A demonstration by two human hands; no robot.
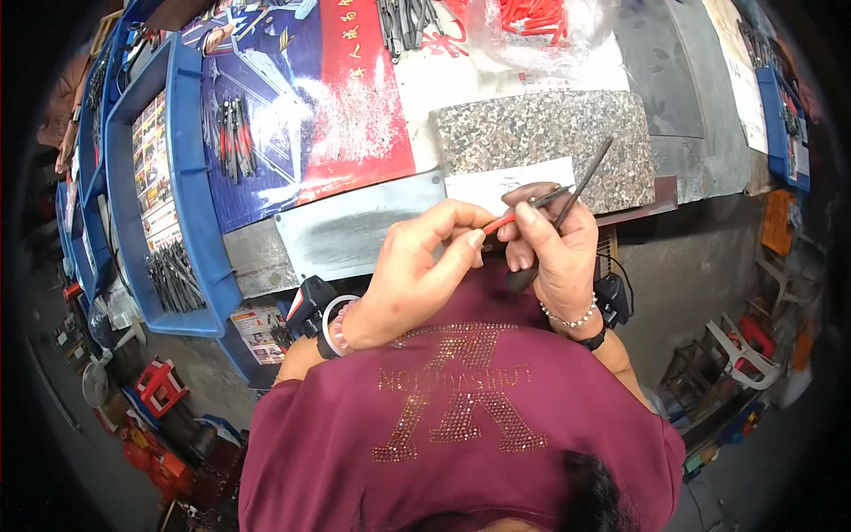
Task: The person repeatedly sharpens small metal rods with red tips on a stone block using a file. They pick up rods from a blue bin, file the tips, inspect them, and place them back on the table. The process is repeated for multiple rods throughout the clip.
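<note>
Close together over the bench's near edge, both hands are closed. My left hand (417,266) pinches a slim red sleeve (500,223) between thumb and fingertips. The sleeve's upper end meets a short dark metal piece (551,197) gripped by my right hand (563,244). A longer thin dark rod (594,167) also passes through the right hand, pointing up and away. Its lower end shows as a wider dark tip (521,280) below the fingers. Whether the rod and the short piece are joined is hidden by the fingers.
Behind the hands lies a speckled stone slab (541,129) with white paper (474,188) on it. A clear bag of red sleeves (532,22) and dark slim tools (408,22) sit farther back. Red-and-black tools (233,142) lie left, beside a blue tray (202,222) holding dark metal pieces (175,277).
</note>
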